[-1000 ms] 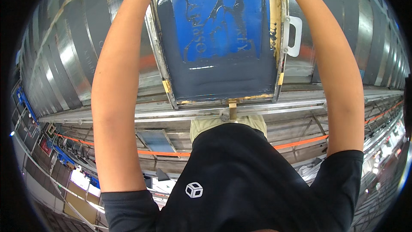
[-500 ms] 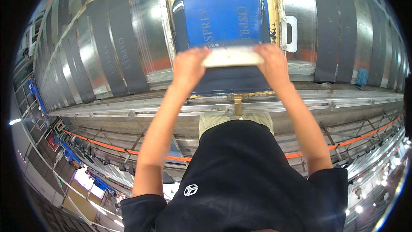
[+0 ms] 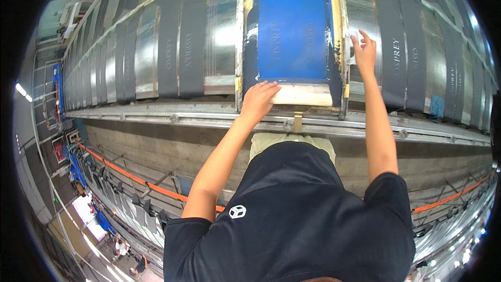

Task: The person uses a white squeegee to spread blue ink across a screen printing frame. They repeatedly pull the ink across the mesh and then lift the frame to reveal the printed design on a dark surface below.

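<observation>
A screen-printing frame (image 3: 342,10) with a blue mesh (image 3: 292,31) lies flat on the long table in front of me. Across its near end rests a squeegee (image 3: 303,94) with a pale, wood-coloured grip. My left hand (image 3: 258,99) holds the squeegee's left end, fingers laid over the top. Off the frame's right side, my right hand (image 3: 365,52) is raised beside the white handle (image 3: 352,58). Its fingers are apart and nothing is in them; whether a fingertip touches the handle, I cannot tell. Dark ink smears line the mesh's edges.
Dark grey printed strips (image 3: 193,47) lie side by side on the shiny metal table to both sides. A metal rail (image 3: 209,124) runs along the near edge, with a brass-coloured bracket (image 3: 298,121) on it. Behind me stretches an orange bar (image 3: 141,179); people (image 3: 121,248) are far off at lower left.
My right hand has let go of the squeegee and moved right to the frame's handle. The left hand stays on the squeegee, which now rests at the near end. My view has shifted.
</observation>
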